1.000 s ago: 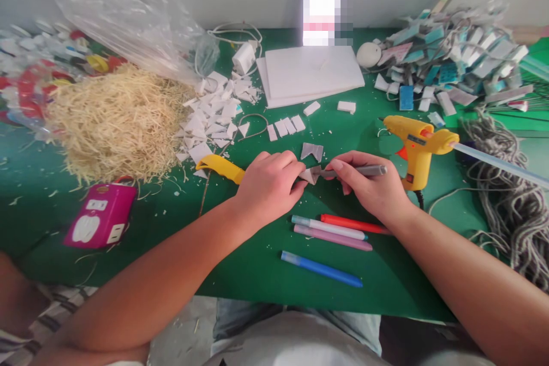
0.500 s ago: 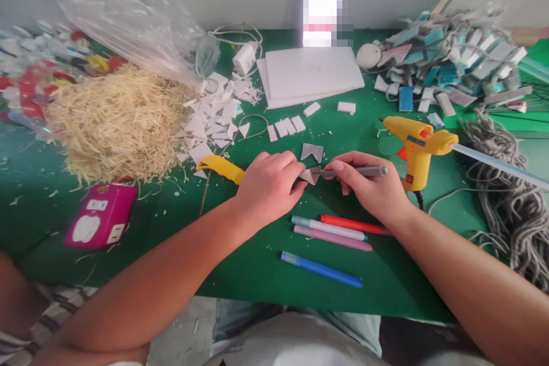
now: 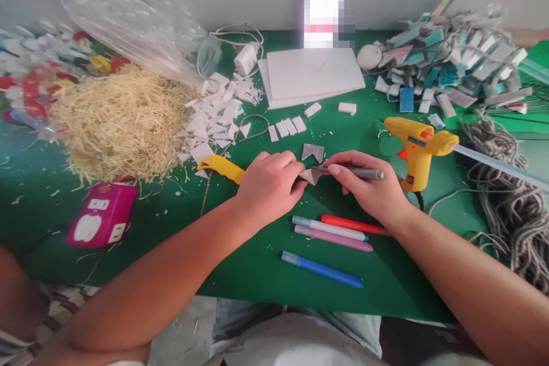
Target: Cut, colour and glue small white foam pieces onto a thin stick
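A small white piece [image 3: 309,175] lies at the centre of the frame, its left end pinched between the thumb and fingers of the left hand [image 3: 273,184], which is closed down on it with the knuckles up. From the right hand [image 3: 358,180], the piece lies straight to the left. That hand is closed in a writing grip around a grey marker [image 3: 364,172], whose long axis runs nearly level across the frame, its narrow end pointing left at the piece's right side. The left hand is the nearer of the two to the piece, since it holds it; the right reaches it only through the marker. Whether the tip touches the surface is too small to tell.

Against the earlier frames, the marker's back end sits a little lower and further left, and its narrow end slightly higher. The left hand's pinch looks unchanged.

Just above the piece is a notched grey piece [image 3: 313,152]. Below, on the green counter [image 3: 240,263], lie a red marker [image 3: 349,223], a white marker [image 3: 330,229], a pink marker [image 3: 334,238] and, lower down, a blue marker [image 3: 321,269]. A yellow handle [image 3: 221,167] shows left of the left hand; a yellow glue gun [image 3: 415,151] is right of centre. White scraps [image 3: 214,114] heap at upper left of centre, beside pale straw [image 3: 120,123].
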